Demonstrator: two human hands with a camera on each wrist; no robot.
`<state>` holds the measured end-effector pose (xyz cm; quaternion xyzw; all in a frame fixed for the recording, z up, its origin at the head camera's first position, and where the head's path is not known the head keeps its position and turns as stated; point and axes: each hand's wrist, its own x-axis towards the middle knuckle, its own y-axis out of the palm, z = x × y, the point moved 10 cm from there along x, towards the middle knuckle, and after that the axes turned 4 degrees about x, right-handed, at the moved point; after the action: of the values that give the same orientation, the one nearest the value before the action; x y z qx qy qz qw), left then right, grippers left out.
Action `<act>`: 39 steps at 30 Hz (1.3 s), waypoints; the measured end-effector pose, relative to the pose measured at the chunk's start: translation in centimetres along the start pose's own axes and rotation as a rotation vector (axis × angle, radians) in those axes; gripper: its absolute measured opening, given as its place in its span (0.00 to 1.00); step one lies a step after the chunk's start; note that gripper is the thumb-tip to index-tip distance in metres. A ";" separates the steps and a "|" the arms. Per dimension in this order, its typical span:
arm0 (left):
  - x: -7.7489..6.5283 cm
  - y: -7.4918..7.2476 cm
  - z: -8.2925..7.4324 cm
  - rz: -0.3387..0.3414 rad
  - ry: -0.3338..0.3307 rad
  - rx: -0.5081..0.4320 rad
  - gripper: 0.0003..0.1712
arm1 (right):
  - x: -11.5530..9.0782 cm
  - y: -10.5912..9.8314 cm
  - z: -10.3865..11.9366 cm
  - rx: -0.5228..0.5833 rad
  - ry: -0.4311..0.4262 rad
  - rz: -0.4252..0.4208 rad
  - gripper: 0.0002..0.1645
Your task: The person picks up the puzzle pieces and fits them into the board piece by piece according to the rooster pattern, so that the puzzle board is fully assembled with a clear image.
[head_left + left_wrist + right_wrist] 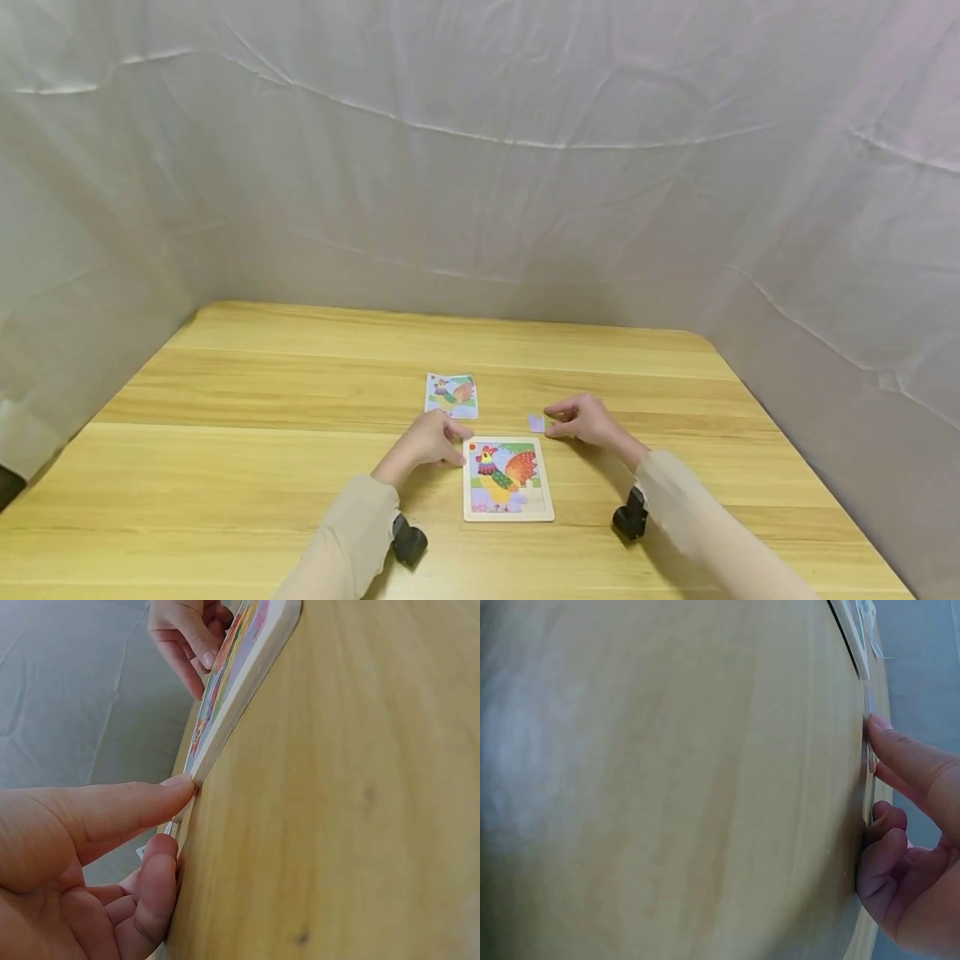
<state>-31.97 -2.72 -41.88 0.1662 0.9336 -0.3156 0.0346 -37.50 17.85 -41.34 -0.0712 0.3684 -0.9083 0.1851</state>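
Observation:
A wooden-framed jigsaw puzzle with a rooster picture (501, 475) lies flat on the table. Bare pale wood shows at its lower right, beside a lilac piece that sits unevenly there. My left hand (429, 439) holds the frame's upper left corner, thumb on the left side and index finger at the top; in the left wrist view the thumb presses the frame's edge (244, 694). Just beyond the upper right corner, my right hand (588, 419) pinches a small lilac puzzle piece (536, 423) between thumb and index finger, low at the table surface.
A paper card with the same rooster picture (452, 396) lies behind the frame, close to the left hand. The wood-grain table (262, 467) is bordered by pale hanging cloth (480, 208) at the back and both sides.

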 end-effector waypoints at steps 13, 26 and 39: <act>0.1 -0.1 0.1 -0.004 0.000 0.010 0.20 | -0.1 0.0 0.3 0.080 -0.007 -0.026 0.13; 0.2 0.0 0.0 -0.002 0.031 0.003 0.19 | -0.9 0.1 0.6 0.335 0.057 0.001 0.13; 0.2 -0.2 0.1 -0.008 0.024 0.011 0.20 | -2.3 -0.6 4.0 0.425 -0.007 0.024 0.15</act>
<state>-32.26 -2.86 -41.94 0.1666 0.9328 -0.3188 0.0213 -34.51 16.55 -38.09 -0.0296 0.1687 -0.9630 0.2080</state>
